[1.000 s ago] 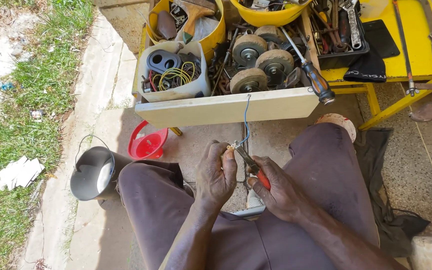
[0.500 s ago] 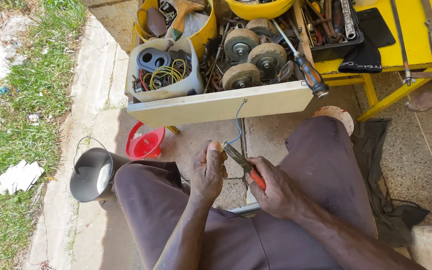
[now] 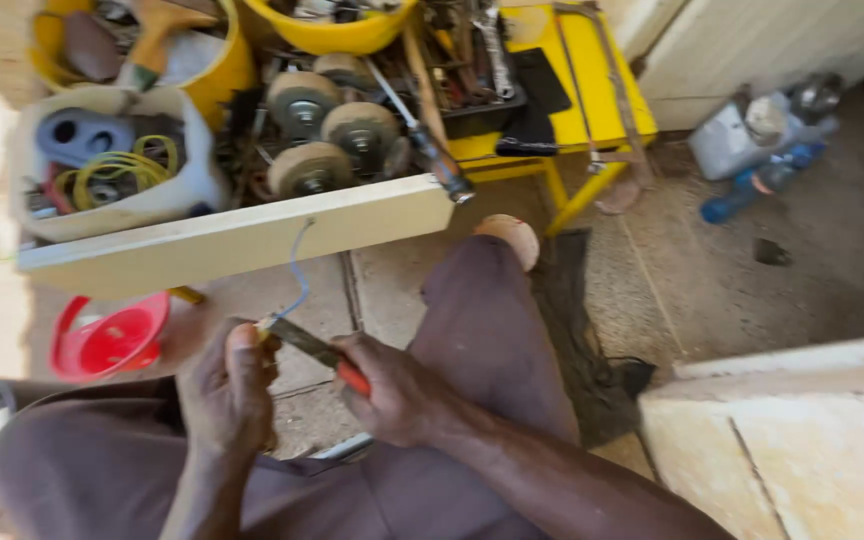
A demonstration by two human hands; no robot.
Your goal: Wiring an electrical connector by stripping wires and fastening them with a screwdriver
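Your view has swung right since a moment ago: the grass edge is gone, and a pale wall corner and plastic bottles (image 3: pixel 767 140) on the floor now show. The work itself sits low left. Your left hand (image 3: pixel 227 385) is closed round the base of a thin blue wire (image 3: pixel 297 270), pinching it between thumb and fingers. Your right hand (image 3: pixel 397 385) is clamped on the red handle of the pliers (image 3: pixel 317 352), whose tip meets the wire right at your left thumb. Hands stay close together over your lap, as before, so the grip on the wire looks unbroken. The wire's free end curls up in front of the pale board (image 3: pixel 242 235) edging the yellow counter (image 3: pixel 592 110). A red bowl (image 3: pixel 112 335) lies on the floor beside your left knee
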